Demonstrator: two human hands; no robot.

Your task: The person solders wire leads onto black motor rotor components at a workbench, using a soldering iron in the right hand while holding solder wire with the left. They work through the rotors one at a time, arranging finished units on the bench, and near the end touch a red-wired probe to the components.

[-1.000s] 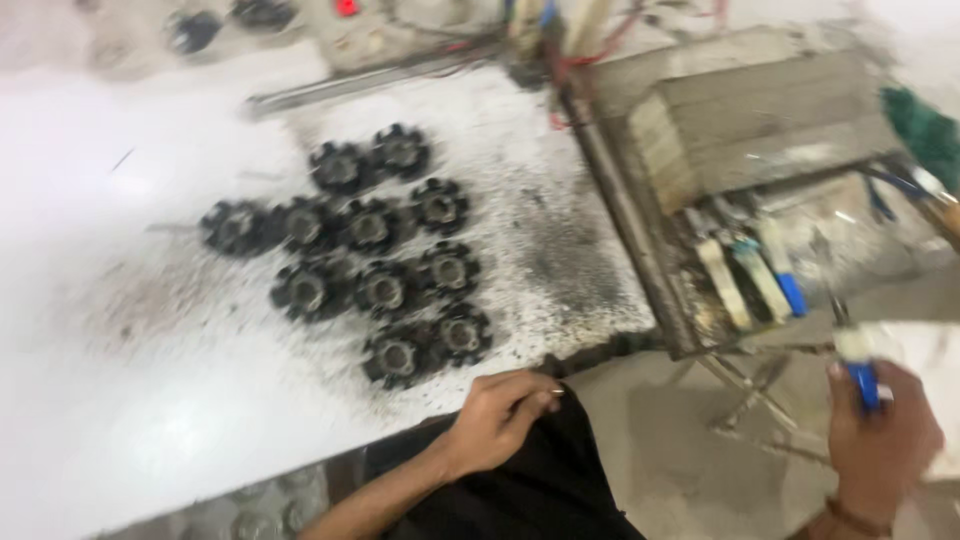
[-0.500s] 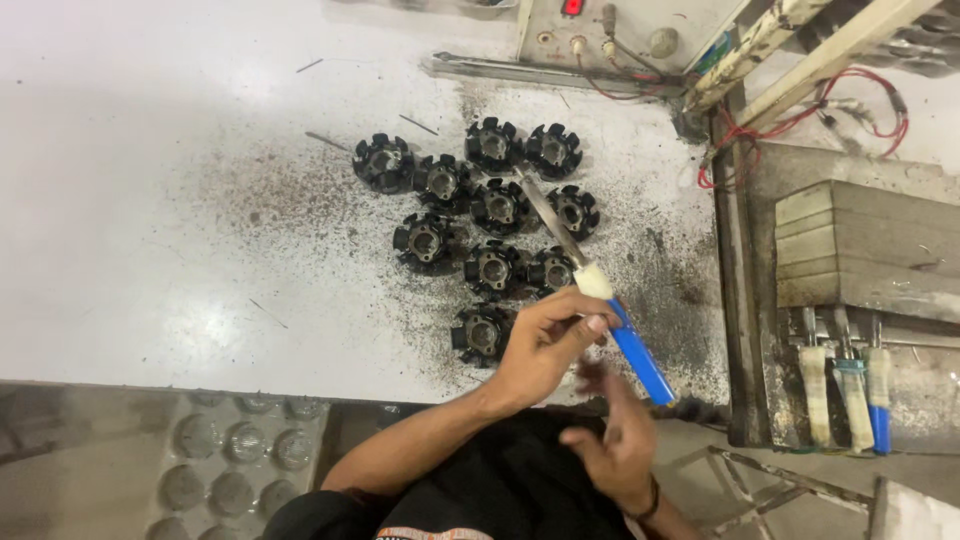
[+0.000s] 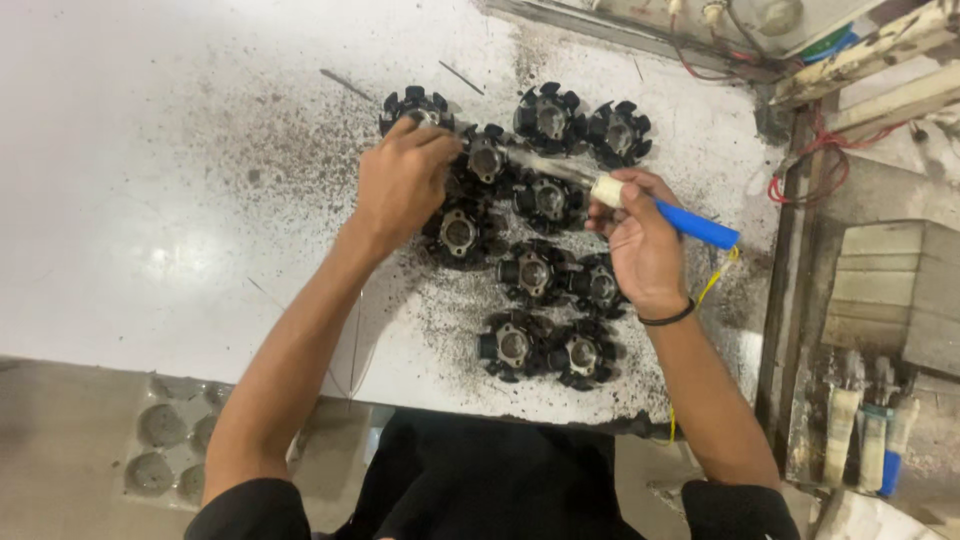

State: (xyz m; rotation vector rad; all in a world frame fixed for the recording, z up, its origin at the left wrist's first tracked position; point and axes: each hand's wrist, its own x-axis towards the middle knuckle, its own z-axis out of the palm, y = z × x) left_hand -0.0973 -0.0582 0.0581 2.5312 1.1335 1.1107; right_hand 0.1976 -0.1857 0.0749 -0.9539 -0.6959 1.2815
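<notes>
Since half a second ago both hands moved up from the near edge onto the cluster of black round toothed metal stator cores (image 3: 530, 270) on the white speckled counter (image 3: 150, 200). Left hand (image 3: 400, 185) now lies over the far-left part of the cluster, fingers curled down onto a core by the far-left one (image 3: 415, 105); can't tell if it truly grips it. Right hand (image 3: 640, 240) has fingers closed around the blue-handled soldering iron with cream collar (image 3: 660, 210), earlier held low near the body, now angled with the metal tip pointing left toward the core (image 3: 487, 158) just beside the left fingers. Cluster sits centre-right, dark grit around it. Open counter room wide on the left; right side is tight, counter edge and metal frame (image 3: 775, 330) near the right wrist. Red wires (image 3: 800, 165) far right. Spare blue- and cream-handled tools (image 3: 865, 440) sit in a rack near right.
</notes>
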